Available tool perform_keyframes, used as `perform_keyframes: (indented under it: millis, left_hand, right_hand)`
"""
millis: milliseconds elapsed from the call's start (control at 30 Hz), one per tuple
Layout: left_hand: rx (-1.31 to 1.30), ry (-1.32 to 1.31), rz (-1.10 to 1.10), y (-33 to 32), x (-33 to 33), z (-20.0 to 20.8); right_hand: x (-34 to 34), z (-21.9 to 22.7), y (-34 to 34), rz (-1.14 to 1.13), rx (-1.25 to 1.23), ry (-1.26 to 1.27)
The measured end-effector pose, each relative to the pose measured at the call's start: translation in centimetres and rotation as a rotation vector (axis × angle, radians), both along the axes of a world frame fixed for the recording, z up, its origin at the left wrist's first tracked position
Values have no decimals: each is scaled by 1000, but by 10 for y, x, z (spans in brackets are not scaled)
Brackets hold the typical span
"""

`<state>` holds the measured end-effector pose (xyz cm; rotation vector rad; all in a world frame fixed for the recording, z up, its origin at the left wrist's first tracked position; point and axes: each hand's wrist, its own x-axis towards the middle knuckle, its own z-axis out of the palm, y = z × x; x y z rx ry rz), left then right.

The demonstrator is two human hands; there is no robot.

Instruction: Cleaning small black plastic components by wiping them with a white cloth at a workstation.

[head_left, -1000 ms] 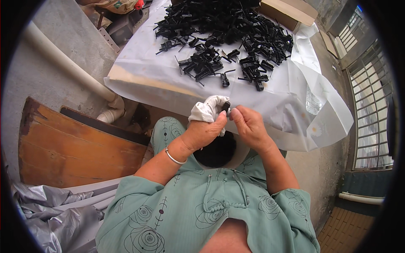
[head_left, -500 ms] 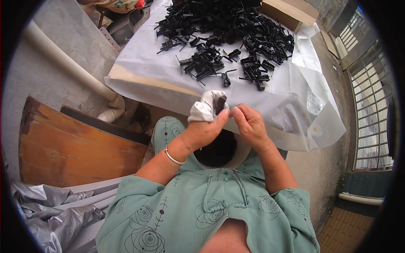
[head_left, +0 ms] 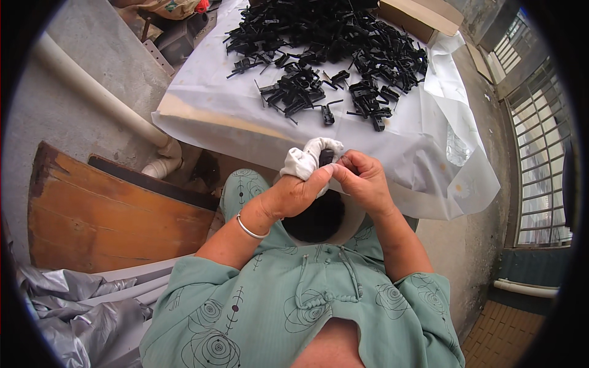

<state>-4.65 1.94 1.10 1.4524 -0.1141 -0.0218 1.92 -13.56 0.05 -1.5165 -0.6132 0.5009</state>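
Observation:
My left hand, with white cloth over its fingers, is closed round a small black part. Against it, my right hand has thumb and fingers pinched together, and the two thumbs meet at the near end of the part. Whatever sits between the right fingertips is too small to make out. Both hands are raised just in front of the table edge, above a round container with a dark inside between my knees. One loose black part with a thin bent arm lies closest to them on the table.
A big heap of similar black parts covers the far half of the table, which has a white plastic sheet over it. A cardboard box stands at the back right. Left of me are a brown wooden board and a pale pipe.
My left hand has turned, so the cloth-covered fingers curl further over the black part. The right fingers have shifted slightly and stay close against the left thumb.

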Motion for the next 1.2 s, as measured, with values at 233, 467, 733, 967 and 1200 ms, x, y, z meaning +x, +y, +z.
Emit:
perform_keyframes:
  millis: [233, 467, 733, 967, 1200]
  left_hand:
    - [216, -197, 175, 0, 6, -23]
    - [617, -235, 256, -6, -1, -15]
    - [999, -406, 248, 16, 1, -14]
    - [691, -349, 428, 21, 10, -24]
    - [727, -490, 198, 28, 15, 4]
  right_hand:
    - [-3, 0, 10, -36, -47, -342]
    - [-2, -3, 16, 3, -219, -232]
    - [43, -10, 29, -227, -517, -728]
    - [60, -20, 53, -335, -865, -806]
    - [25, 28, -6, 165, -581, -608]
